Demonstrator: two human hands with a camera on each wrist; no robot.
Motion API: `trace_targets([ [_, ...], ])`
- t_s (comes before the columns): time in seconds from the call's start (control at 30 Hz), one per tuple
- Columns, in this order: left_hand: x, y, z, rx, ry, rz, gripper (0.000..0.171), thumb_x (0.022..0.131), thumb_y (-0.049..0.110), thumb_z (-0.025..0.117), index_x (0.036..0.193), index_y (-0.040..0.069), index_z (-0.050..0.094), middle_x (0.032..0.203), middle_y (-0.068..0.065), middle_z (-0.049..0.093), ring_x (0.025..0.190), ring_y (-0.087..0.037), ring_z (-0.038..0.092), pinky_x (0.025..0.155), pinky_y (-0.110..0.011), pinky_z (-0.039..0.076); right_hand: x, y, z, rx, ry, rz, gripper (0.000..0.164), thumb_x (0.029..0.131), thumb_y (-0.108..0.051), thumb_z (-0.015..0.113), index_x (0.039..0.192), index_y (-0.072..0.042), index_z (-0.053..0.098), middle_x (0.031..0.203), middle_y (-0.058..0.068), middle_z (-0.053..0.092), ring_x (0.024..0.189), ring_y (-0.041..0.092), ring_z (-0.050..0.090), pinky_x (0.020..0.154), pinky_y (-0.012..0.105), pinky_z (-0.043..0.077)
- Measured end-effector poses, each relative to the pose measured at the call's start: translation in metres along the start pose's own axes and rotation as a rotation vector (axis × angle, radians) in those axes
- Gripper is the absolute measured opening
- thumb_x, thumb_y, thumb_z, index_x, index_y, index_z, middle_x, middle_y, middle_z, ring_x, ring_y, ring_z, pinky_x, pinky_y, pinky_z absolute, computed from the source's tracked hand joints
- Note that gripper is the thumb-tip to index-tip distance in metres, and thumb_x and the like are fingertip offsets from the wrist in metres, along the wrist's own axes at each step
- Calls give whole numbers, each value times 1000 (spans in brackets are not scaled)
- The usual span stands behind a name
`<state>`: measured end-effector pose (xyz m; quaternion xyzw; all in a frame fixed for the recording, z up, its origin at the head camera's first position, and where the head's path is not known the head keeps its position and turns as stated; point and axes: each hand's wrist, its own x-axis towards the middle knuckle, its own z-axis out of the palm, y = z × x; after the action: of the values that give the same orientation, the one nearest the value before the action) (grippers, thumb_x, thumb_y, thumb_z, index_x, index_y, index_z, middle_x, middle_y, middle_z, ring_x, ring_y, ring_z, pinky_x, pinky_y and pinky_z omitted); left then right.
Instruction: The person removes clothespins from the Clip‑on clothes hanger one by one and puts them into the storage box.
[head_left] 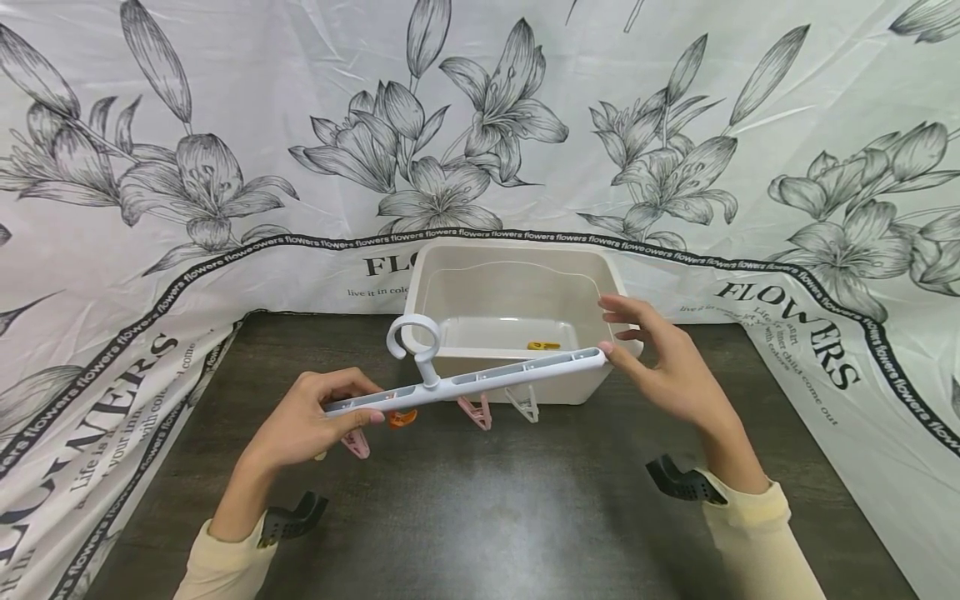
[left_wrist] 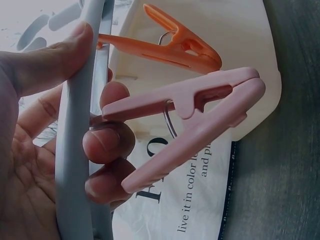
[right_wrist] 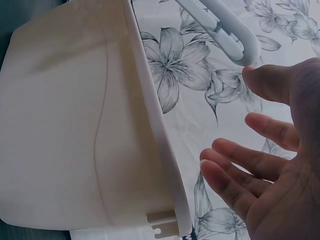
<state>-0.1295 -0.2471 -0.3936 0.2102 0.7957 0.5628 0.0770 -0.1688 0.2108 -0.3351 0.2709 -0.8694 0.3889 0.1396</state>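
Observation:
My left hand (head_left: 303, 421) grips one end of a grey-blue clip hanger (head_left: 517, 372), thumb over the bar and fingers beneath. The hanger tilts up toward the right, its round hook (head_left: 414, 333) on top. Below the bar hang an orange clip (left_wrist: 185, 52), a pink clip (left_wrist: 200, 115) next to my left fingers, another pink clip (head_left: 476, 412) near the middle and a white clip (head_left: 524, 406). A bit of yellow shows under my left hand. My right hand (head_left: 667, 367) is spread, its thumb tip right at the hanger's far end.
Behind the hanger stands a cream plastic bin (head_left: 517, 283) with a yellow clip (head_left: 543, 345) lying inside. The dark tabletop (head_left: 480, 517) stretches toward me. A white flower-printed cloth (head_left: 262, 108) covers the back and sides.

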Motion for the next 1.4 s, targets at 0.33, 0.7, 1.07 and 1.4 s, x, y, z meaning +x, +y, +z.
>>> trace_targets([
  [0.33,0,2,-1,-39,2,43,22,91,11,78,112,7,71,87,-13,76,58,-34,74,51,-45,60,-15,-2,3,109,-5,15,63,94,1,71,151,-15,49,146,6,59,130,10,59,101,16,51],
  [0.7,1,3,-1,-47,30,65,23,91,8,78,112,5,70,88,-15,77,58,-34,74,54,-45,61,-30,-13,12,267,-36,121,61,96,0,69,151,-20,48,137,13,65,118,8,66,98,18,53],
  [1.07,-1,3,0,-33,43,65,23,91,9,78,112,6,70,88,-14,77,58,-33,74,54,-46,61,-34,-16,30,343,-112,104,46,99,-4,67,142,-17,55,128,17,69,118,19,69,98,20,54],
  [1.4,0,2,1,-28,44,64,23,90,8,79,111,7,70,87,-13,77,58,-32,75,55,-45,62,-31,-19,49,359,-160,80,41,102,-7,64,140,-19,57,131,8,69,115,25,70,94,26,57],
])
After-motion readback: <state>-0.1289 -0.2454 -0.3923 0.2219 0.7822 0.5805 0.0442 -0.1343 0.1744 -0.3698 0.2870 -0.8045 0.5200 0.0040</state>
